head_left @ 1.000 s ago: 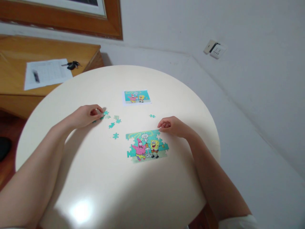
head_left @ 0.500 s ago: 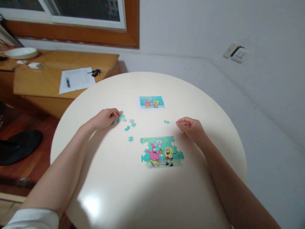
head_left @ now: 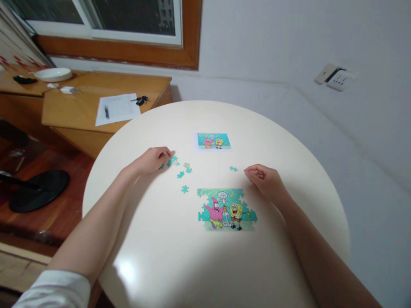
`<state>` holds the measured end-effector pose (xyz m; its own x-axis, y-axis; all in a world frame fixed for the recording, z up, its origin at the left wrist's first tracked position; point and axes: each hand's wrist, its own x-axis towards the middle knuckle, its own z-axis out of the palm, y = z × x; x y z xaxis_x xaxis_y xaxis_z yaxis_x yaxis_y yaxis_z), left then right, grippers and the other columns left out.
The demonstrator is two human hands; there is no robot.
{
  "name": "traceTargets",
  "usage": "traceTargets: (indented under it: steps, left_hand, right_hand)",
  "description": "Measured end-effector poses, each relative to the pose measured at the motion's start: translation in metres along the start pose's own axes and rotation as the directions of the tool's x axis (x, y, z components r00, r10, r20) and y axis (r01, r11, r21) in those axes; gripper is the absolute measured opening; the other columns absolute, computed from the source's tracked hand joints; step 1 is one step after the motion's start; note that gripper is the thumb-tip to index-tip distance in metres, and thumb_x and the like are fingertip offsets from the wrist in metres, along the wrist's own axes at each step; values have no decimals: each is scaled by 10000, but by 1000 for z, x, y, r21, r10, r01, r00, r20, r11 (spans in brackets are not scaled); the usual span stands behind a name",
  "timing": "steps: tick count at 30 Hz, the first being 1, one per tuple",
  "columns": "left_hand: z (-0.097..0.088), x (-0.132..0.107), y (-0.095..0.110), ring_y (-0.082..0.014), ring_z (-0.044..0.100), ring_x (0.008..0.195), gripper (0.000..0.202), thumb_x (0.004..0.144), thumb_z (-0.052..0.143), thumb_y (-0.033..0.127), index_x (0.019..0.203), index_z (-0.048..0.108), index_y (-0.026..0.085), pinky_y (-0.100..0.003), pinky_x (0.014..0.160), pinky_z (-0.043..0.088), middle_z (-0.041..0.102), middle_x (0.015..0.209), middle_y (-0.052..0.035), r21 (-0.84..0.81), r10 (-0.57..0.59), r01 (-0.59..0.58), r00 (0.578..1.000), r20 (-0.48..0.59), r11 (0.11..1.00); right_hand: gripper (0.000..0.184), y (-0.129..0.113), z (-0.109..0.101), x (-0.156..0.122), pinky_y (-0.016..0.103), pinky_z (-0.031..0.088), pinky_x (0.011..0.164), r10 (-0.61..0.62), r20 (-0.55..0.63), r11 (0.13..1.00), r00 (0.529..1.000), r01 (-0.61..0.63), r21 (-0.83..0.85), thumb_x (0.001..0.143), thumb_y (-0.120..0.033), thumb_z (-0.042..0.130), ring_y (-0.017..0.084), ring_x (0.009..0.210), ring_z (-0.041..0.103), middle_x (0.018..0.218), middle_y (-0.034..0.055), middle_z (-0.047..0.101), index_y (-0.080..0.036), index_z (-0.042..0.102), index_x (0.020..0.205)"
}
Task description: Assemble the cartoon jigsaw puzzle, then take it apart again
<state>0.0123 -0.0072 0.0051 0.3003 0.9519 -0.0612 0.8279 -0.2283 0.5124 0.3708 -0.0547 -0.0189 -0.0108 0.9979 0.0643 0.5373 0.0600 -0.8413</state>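
Observation:
A partly assembled cartoon jigsaw puzzle [head_left: 226, 209] lies on a round cream table [head_left: 192, 265]. Several loose teal pieces [head_left: 181, 170] are scattered to its upper left, and one lone piece [head_left: 233, 169] lies above its right side. My left hand [head_left: 153, 159] rests curled on the table, fingertips touching the leftmost loose pieces. My right hand [head_left: 267, 180] is loosely curled beside the puzzle's upper right corner, close to the lone piece; whether it holds anything is hidden. A small reference picture [head_left: 213, 141] lies farther back.
A wooden desk [head_left: 80, 107] stands at the left with a sheet of paper [head_left: 117, 109], a pen, keys [head_left: 141, 100] and a white dish [head_left: 53, 74]. A black round stand base [head_left: 38, 190] sits on the wooden floor. White walls with a switch plate [head_left: 335, 77] close in on the right.
The view has swung left and up, showing more desk and window. My right hand has drawn back from the puzzle's top edge to its right; my left hand stays on the loose pieces.

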Motion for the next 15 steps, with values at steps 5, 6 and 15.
traceTargets:
  steps: [5, 6, 15]
  left_hand:
    - [3, 1, 1, -128, 528, 594, 297, 752, 376, 152, 914, 624, 132, -244, 602, 391, 622, 683, -38, 9, 0, 0, 998, -62, 1000]
    - [3, 2, 1, -124, 522, 578, 307, 750, 365, 128, 915, 623, 132, -243, 596, 387, 615, 665, -35, 6, -1, 1, 998, -70, 1000]
    - [6, 2, 3, -111, 494, 549, 319, 728, 372, 80, 909, 633, 118, -242, 575, 373, 597, 640, -27, -4, 32, -33, 990, -135, 999]
  right_hand:
    - [205, 0, 2, 0, 245, 378, 471, -9, 11, 1000, 1000, 9, -28, 681, -373, 570, 114, 482, 477, 537, -10, 543, -172, 601, 703]
    - [204, 0, 2, 0, 242, 374, 466, -12, 12, 999, 1000, 13, -33, 682, -372, 566, 112, 476, 472, 531, -12, 540, -172, 602, 701]
    - [208, 1, 3, -1, 244, 370, 478, -33, 17, 995, 999, 34, -96, 696, -362, 531, 115, 486, 472, 541, -5, 551, -172, 612, 723]
